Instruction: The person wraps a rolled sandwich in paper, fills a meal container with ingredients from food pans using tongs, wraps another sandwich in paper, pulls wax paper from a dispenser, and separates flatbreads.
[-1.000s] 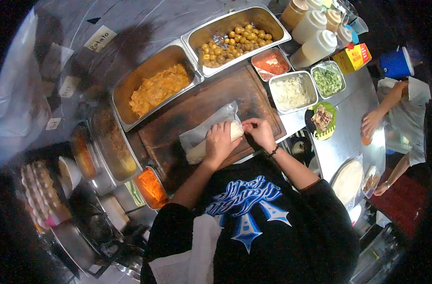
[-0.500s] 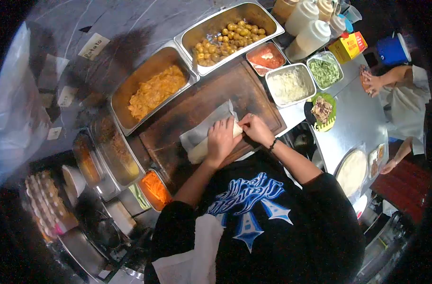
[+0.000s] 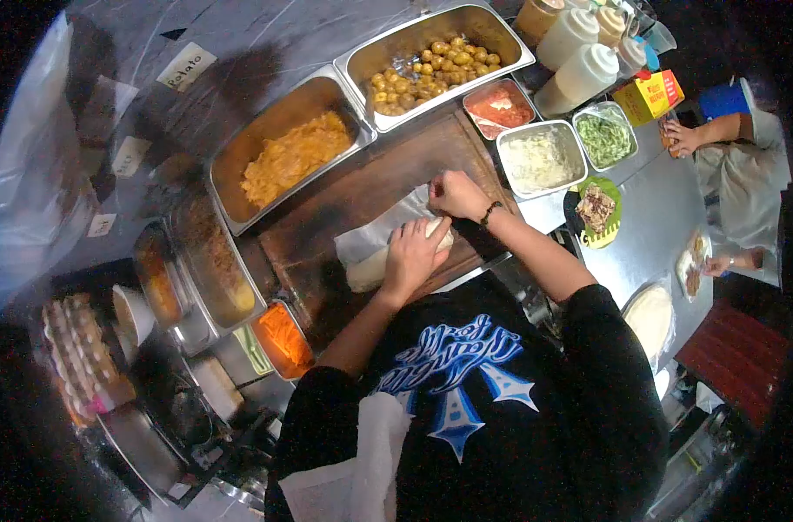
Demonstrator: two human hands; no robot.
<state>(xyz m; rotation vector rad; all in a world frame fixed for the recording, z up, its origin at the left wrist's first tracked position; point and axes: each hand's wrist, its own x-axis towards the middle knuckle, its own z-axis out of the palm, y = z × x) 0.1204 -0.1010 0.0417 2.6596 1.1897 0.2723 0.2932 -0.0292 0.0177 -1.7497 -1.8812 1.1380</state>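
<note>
- The left hand (image 3: pixel 409 259) curves over the roll (image 3: pixel 366 274), fingers nearly together, thumb on its near side, holding it against the board.
- The right hand (image 3: pixel 459 195) has its fingers bunched at the paper's upper right corner; whether they pinch it cannot be told.
- Carrots (image 3: pixel 283 337) sit in a tin by the board's lower left corner.
- Mash (image 3: pixel 296 161) fills part of a deep tray whose rim runs along the board's upper left edge.
- The board (image 3: pixel 405 161) has bare room left of the paper and above it; its near edge lies close to the person's shirt.
- The paper (image 3: pixel 381 230) lies beside the roll, showing along its far side.
- White shreds (image 3: pixel 543 159) in a tin stand just beyond the board's right edge, near the right hand.
- The steel counter (image 3: pixel 653 209) has open room right of the shreds, before a co-worker's hand (image 3: pixel 682 137).
</note>
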